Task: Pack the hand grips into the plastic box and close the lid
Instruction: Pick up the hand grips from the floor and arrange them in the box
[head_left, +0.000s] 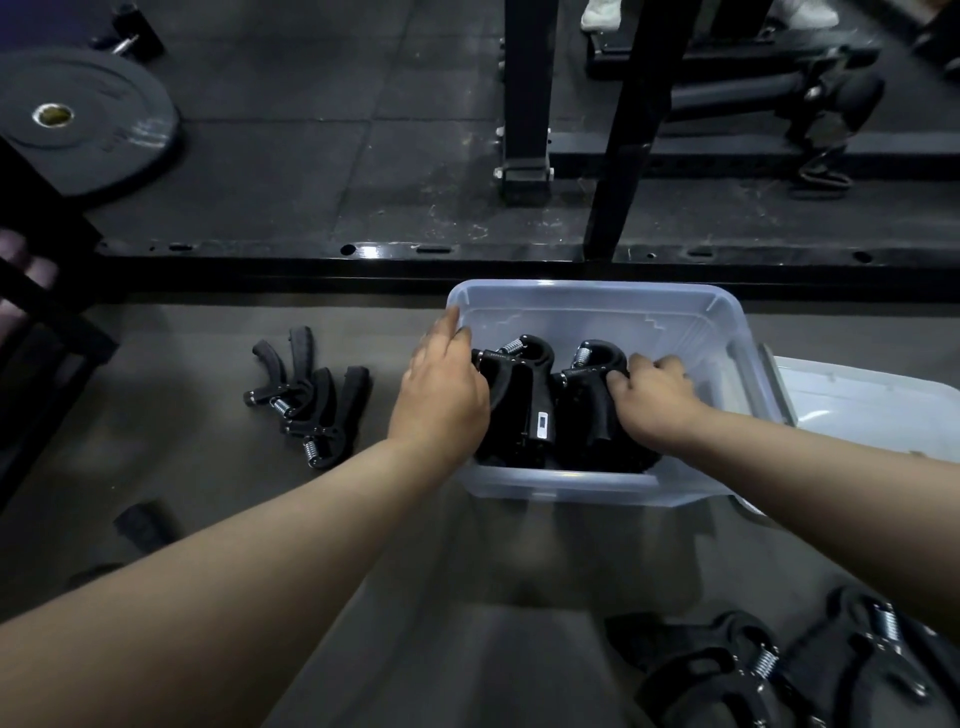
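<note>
Centre of view, on grey floor: clear translucent plastic box (597, 296), rectangular, open at the top. Inside, crowded toward the near wall: black spring-loaded hand grips (535, 410), steel coils pointing to the far side. Far strip of the box bottom bare, with room between the stack and the far wall.

Reaching in over the left rim: left hand (441, 395), fingers curled round the left-most grip of the stack, one fingertip up against the rim near the far-left corner. In from the right side: right hand (654, 400), fingers bent and clutching the right-most grip close to its spring.

Just right of the box, lying flat: translucent plastic lid (872, 410); touching the right wall or only beside it, cannot tell.

Left of the box and apart from it, with open floor all round: small cluster of loose black grips (306, 395), interlocked. At the bottom right corner, close to the camera and blurred: further heap of black grips (769, 670).

Behind the box, near its far wall: black steel base rail (363, 260) running across the view, with black steel uprights (524, 93) rising beyond it. Far left: round dark weight plate (88, 124), lying flat.

On one grip in the stack: small white rectangular label (543, 425), markings too small to read.
</note>
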